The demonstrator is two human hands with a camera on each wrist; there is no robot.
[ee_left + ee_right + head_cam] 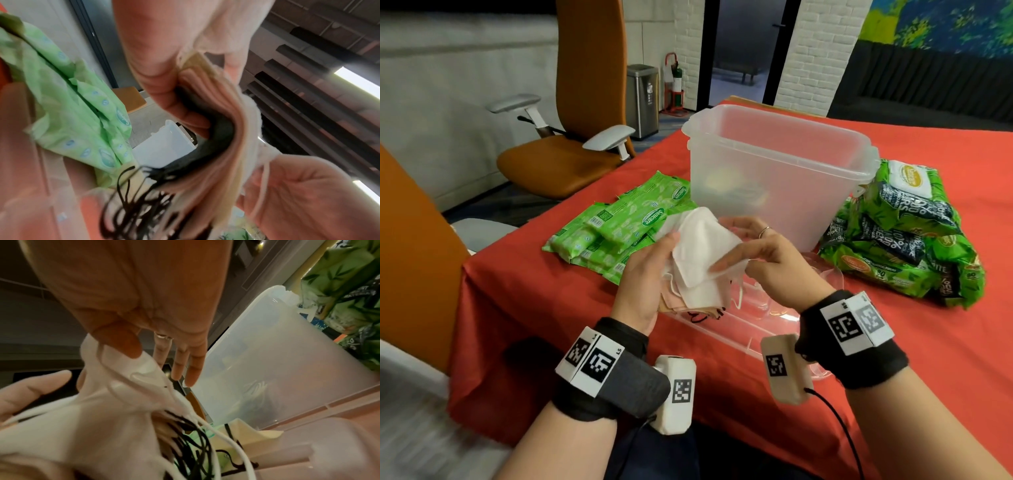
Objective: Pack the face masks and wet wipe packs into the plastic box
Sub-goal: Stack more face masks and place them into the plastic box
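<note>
A stack of face masks [702, 253], white on top and pink and beige below with black ear loops, is held just above the table. My left hand [654, 260] grips the stack [216, 129] from the left, fingers [164, 84] curled round its edge. My right hand [736, 246] pinches the top white mask [102, 402] between thumb and fingers [179, 363]. The translucent plastic box [780, 164] stands open just behind, with dim shapes at its bottom. Light green wipe packs [619, 226] lie to the left, dark green wipe packs [900, 236] to the right.
The box's clear lid [739, 332] lies on the red tablecloth [534, 308] under my hands. An orange office chair [578, 137] stands beyond the table's left edge, a metal bin [642, 99] further back. The table's front edge is close to my wrists.
</note>
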